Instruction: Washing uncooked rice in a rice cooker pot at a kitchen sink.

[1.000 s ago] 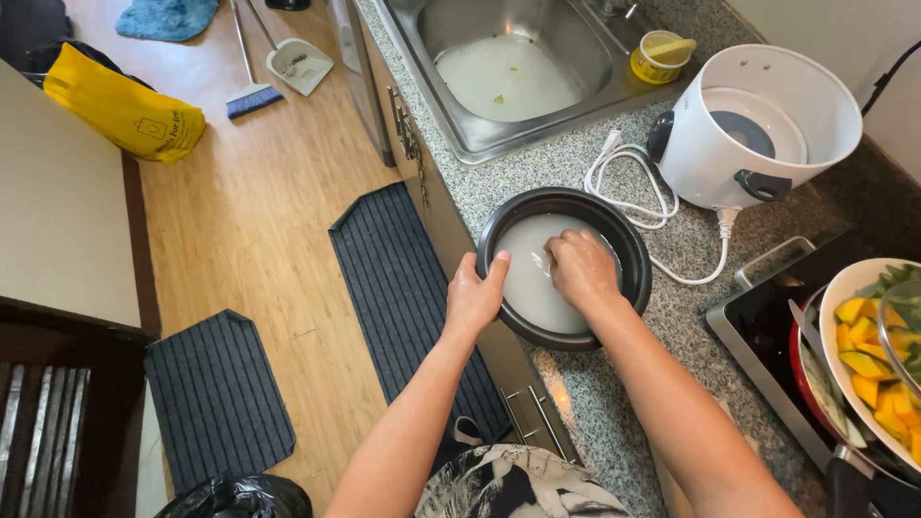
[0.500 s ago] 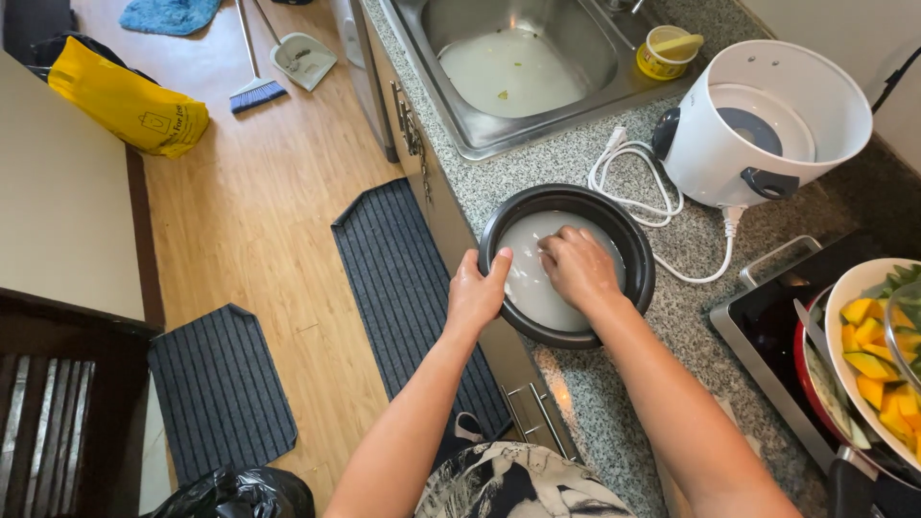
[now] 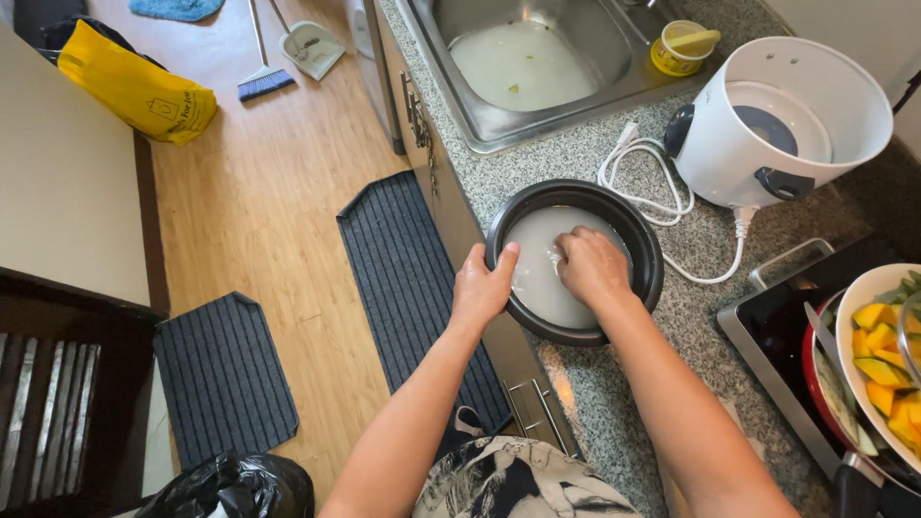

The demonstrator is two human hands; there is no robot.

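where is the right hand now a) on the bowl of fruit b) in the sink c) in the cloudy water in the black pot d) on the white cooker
c: the right hand dips into the cloudy water inside the black pot, while the left hand grips the rim.

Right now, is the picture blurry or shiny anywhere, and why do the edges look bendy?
In the head view the left hand, right hand and black pot look sharp, with no motion blur; soft, even light throws only faint shadows; a mild sheen shows on the steel sink; the wide lens bends the granite counter edge and floor lines towards the corners.
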